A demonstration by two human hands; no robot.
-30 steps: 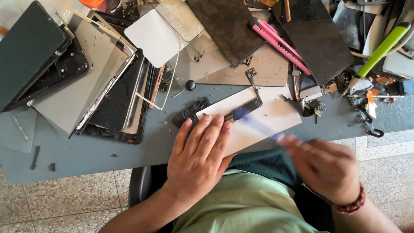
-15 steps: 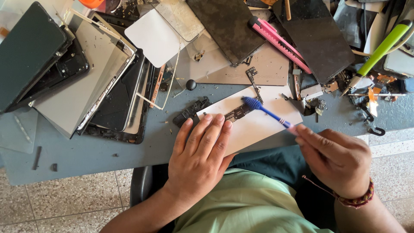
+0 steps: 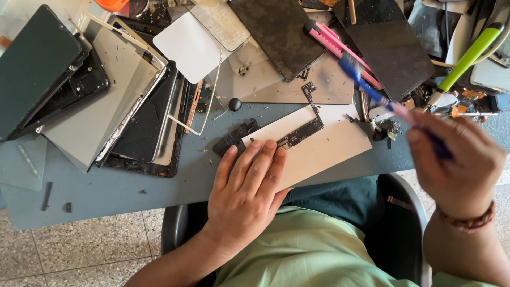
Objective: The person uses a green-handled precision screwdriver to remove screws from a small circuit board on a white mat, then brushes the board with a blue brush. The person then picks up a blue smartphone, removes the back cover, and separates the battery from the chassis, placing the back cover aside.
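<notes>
Left hand (image 3: 245,194) is flat, palm down, fingers spread out on a white card (image 3: 313,143) at the near edge of the tabletop (image 3: 122,194), so it's pressing, not gripping anything. Right at its fingertips, lying on the card, is a long thin circuit board (image 3: 304,129), dark, with a narrow arm running up toward the back. Right hand (image 3: 457,162) is up off the surface, grip clenched around the handle of a blue brush (image 3: 366,85); the bristle end is out over the clutter and pretty motion-blurred. My read on the board: super light, stiff but thin, so probably easy to snap or flex, and it's covered in tiny parts. I'd pinch it by the long edges only and stay off the narrow arm, which looks like the weak spot. The card is smooth, so the board would likely slide if nothing pins it. The tabletop is grey-blue and crammed: a black bracket (image 3: 234,137) touching the card's left corner, a stack of screens and frames (image 3: 111,106) to the left, a dark glass panel (image 3: 276,32) at the back, a pink knife (image 3: 340,48) and a green-handled tool (image 3: 467,56) on the right. The floor is speckled stone tile (image 3: 69,255), and the person sits close in, in a light green shirt.
</notes>
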